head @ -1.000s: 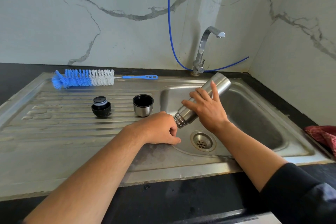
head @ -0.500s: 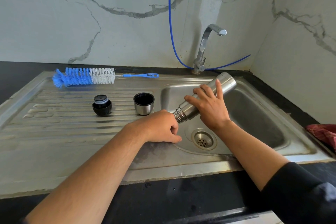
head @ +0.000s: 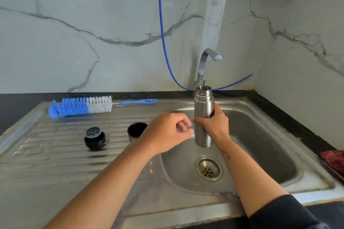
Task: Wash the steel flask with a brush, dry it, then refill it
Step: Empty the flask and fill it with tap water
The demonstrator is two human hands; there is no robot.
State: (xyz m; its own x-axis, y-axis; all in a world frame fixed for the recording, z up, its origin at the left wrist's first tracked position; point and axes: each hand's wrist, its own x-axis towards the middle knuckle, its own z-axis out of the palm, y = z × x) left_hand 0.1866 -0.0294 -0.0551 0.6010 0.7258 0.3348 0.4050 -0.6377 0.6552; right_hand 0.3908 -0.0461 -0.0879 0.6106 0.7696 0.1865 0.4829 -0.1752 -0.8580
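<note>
Steel covers most of the surface: a stainless sink unit (head: 55, 182) with a ribbed draining board on the left and a deep basin (head: 270, 145) on the right, set into a black counter (head: 22, 102). At the bottom of the basin is a round drain (head: 208, 168) with small holes. Behind the sink, white marble-look walls (head: 93, 24) with grey veins meet in a corner at the right. A chrome tap (head: 203, 65) stands at the back edge of the basin, and a thin blue hose (head: 161, 33) comes down the wall and passes behind the tap.

The steel flask (head: 203, 115) is upright above the basin, with its open threaded mouth at the top, in front of the tap's base. The right hand (head: 214, 124) grips the flask around its middle, fingers wrapped on the body. The left hand (head: 167, 132) is just beside the flask, at its left side, with fingers loosely curled and holding nothing; it is a little blurred, so I cannot tell if the fingertips touch the steel.

On the draining board lie the bottle brush (head: 83, 105) with blue and white bristles and a blue handle, along the back edge, the black stopper (head: 94, 139), and the cup lid (head: 136, 132), partly hidden by the left hand. A red cloth (head: 333, 160) shows at the right edge of the counter.
</note>
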